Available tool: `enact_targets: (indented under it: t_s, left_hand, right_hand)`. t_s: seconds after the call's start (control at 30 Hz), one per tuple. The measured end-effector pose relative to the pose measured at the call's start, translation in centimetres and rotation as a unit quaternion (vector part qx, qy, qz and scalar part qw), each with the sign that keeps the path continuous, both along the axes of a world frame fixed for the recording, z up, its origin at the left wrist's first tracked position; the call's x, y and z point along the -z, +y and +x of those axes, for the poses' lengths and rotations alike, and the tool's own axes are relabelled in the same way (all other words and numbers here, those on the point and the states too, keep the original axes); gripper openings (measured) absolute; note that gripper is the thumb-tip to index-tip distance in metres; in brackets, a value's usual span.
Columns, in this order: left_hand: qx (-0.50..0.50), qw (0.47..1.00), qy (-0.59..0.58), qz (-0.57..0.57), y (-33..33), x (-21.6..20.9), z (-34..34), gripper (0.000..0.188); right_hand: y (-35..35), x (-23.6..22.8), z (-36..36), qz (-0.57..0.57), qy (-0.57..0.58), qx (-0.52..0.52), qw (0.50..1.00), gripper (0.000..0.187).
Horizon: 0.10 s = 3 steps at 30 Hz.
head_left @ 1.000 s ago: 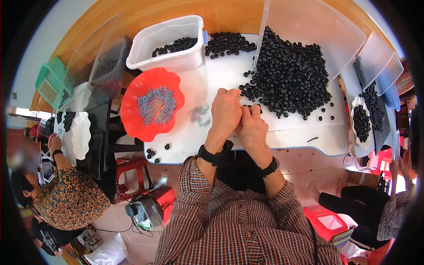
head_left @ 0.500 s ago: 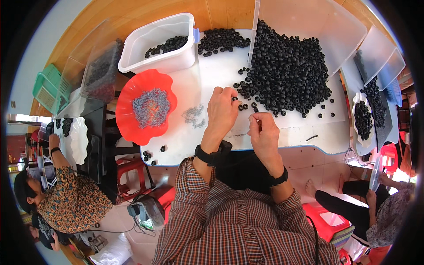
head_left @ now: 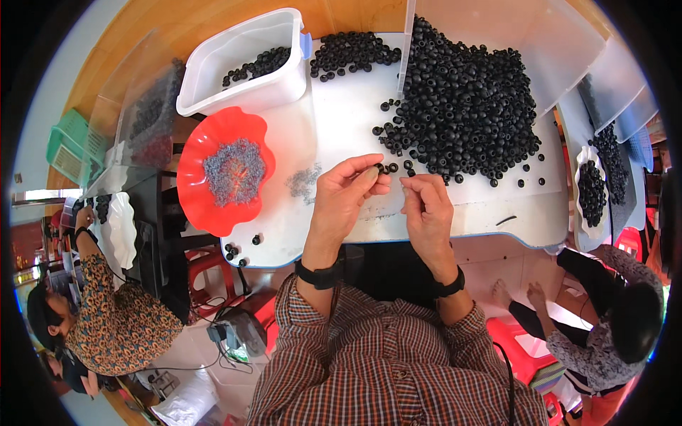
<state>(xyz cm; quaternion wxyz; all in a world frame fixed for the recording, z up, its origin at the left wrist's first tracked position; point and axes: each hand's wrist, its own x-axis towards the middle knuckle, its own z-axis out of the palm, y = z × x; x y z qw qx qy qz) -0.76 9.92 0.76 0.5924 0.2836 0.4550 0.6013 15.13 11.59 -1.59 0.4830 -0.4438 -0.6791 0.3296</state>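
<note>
My left hand (head_left: 342, 199) is closed over the table with thumb and forefinger pinched together. At those fingertips is a small round black piece with a hole (head_left: 381, 169), and another such black piece (head_left: 393, 167) lies just beside it. My right hand (head_left: 429, 207) is closed too, a little to the right, its thumb and forefinger pressed together; anything between them is too small to make out. Two more black pieces sit just above its fingertips. Beyond my hands spreads a large heap of the same black pieces (head_left: 469, 106).
A red scalloped bowl (head_left: 195, 174) with tiny greyish pieces stands left, beside scattered tiny pieces (head_left: 304, 182). Behind it is a white tub (head_left: 245, 99). A clear bin (head_left: 568, 42) lies behind the heap. People sit at left (head_left: 121, 312) and right (head_left: 604, 341).
My left hand has turned and dropped slightly toward me, showing the thumb now. My right hand stays nearly in place. The person on the right has leaned forward.
</note>
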Motion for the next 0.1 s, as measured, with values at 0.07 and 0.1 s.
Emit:
enact_targets:
  t_s: [0.07,0.1]
  left_hand:
    - [0.002,0.994,-0.106,0.015,-0.58,0.14,-0.03,0.027]
    - [0.009,0.992,-0.128,0.018,-0.77,0.34,-0.14,0.029]
  right_hand:
    - [-0.01,-0.3,-0.09,-0.001,0.014,-0.013,1.0,0.019]
    - [-0.07,-0.18,-0.23,-0.003,0.013,-0.016,1.0,0.019]
